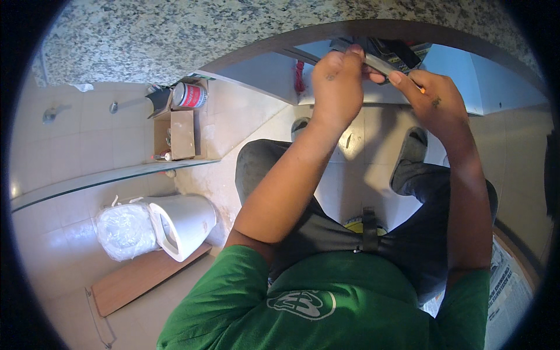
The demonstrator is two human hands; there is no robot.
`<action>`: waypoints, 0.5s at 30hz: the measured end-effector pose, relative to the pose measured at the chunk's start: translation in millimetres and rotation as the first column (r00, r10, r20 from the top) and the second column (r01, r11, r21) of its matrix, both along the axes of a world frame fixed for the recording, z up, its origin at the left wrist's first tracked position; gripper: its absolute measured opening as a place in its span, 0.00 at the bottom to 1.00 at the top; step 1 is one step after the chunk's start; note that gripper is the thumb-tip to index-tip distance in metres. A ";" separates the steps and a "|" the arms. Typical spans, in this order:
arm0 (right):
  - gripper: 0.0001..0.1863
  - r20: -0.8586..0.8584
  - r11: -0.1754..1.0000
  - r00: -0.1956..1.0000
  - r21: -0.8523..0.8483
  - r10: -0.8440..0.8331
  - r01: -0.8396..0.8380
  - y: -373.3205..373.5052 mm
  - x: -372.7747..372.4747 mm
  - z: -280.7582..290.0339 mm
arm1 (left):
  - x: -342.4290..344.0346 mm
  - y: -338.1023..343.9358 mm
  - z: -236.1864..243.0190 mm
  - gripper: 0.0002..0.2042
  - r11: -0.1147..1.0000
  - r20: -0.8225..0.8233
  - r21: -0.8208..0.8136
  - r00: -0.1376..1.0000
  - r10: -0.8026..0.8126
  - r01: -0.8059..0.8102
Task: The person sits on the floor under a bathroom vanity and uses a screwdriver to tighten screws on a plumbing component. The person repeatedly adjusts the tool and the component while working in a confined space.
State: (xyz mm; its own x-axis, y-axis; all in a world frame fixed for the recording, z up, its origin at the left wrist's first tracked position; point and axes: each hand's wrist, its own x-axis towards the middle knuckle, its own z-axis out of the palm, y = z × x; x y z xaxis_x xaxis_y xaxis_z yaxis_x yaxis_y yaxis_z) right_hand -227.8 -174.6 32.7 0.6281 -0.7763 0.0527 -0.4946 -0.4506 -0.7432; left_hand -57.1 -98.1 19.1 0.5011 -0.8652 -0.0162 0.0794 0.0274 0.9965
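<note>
Under the counter's curved edge, my left hand [339, 87] is closed, its thumb and fingers pressed on a narrow grey metal strip [378, 65]. My right hand [436, 100] pinches the lower right end of the same strip, thumb on top. A small orange tip [422, 90] shows beside the right fingers; I cannot make out what it belongs to. Behind the hands, dark objects [402, 53] sit inside the open cabinet, partly hidden by my fingers. A red coiled cord [300, 77] hangs by the cabinet's left side.
A speckled granite countertop [146, 44] overhangs the cabinet [455, 76]. On the left are a glass panel [116, 178], a cardboard box [182, 135], a paint tin [189, 95], a white toilet [189, 221] and a wooden board [146, 280]. Newspaper [507, 291] lies at the lower right.
</note>
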 end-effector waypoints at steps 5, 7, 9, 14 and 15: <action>0.27 0.066 0.999 0.997 -0.040 0.025 -0.022 -0.9 3.0 -0.4 | 6.9 -2.8 -4.0 0.17 1.000 -0.015 0.000 1.000 0.011 -0.011; 0.26 0.088 0.994 0.995 -0.102 0.039 -0.030 -0.6 3.0 -3.9 | 7.5 -1.6 -3.5 0.17 0.999 0.061 0.034 0.998 -0.002 0.000; 0.27 0.080 0.997 0.996 -0.069 0.038 -0.033 -1.0 1.5 -4.8 | 3.2 1.3 -1.1 0.17 1.000 0.059 0.023 0.998 0.001 -0.002; 0.27 0.074 0.999 0.997 0.035 0.002 -0.005 4.3 4.3 3.0 | 4.0 1.6 4.5 0.17 0.998 0.095 0.064 0.995 -0.014 0.008; 0.27 0.071 1.000 0.997 0.026 0.002 -0.004 4.1 4.2 1.8 | 4.4 1.2 2.8 0.17 0.999 0.071 0.050 0.997 -0.010 0.007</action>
